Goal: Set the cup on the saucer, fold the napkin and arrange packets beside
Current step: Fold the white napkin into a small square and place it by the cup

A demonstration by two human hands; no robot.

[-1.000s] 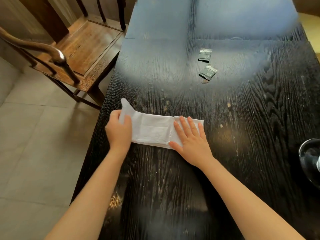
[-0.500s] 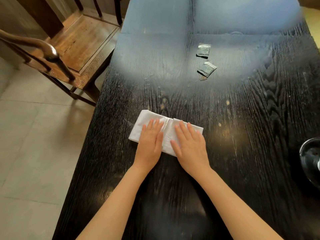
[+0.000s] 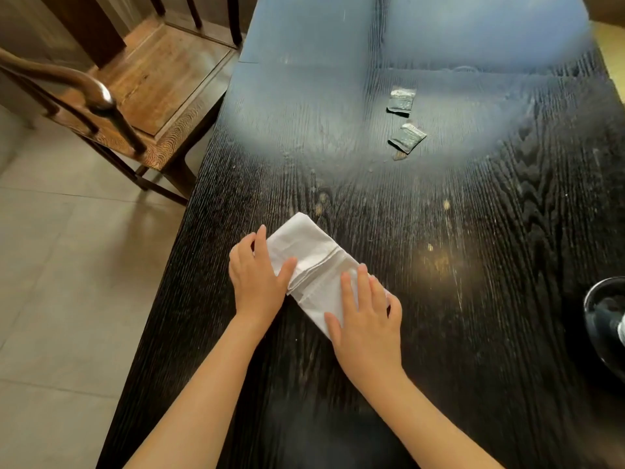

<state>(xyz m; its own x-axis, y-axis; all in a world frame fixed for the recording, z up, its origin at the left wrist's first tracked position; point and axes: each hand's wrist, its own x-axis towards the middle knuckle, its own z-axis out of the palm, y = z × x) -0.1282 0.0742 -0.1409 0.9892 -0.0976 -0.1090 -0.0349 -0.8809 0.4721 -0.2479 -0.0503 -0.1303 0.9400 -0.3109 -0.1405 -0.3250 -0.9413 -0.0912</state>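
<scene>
The dark wood-grain worktop [image 3: 473, 265] fills most of the view, its far end washed out by a pale bluish glare that hides the grain there. Left of it lies a floor [image 3: 67, 282] of grey tiles. One wooden chair [image 3: 142, 96] stands at the worktop's left edge, its back rail cut off by the frame.

Two bare forearms reach in from the bottom. One white napkin [image 3: 314, 262] lies folded on the near left part of the worktop, set at a slant, with a crease line across its middle. The left hand [image 3: 258, 275] rests at the napkin's left edge, fingers [image 3: 261, 238] spread flat and thumb pressing on the cloth, gripping nothing. The right hand [image 3: 367, 309] lies flat on the napkin's near right end, fingers extended, covering that corner.

At the right edge a dark round vessel [image 3: 605, 319] is only partly in view; whether it is the cup or the saucer cannot be told.

Two small dark packets sit well apart from the napkin on the far side: the far packet [image 3: 401, 100] and the near packet [image 3: 407, 138], close to each other; their print is too small to read. A tiny scrap [image 3: 399, 156] lies just beside the near packet.
</scene>
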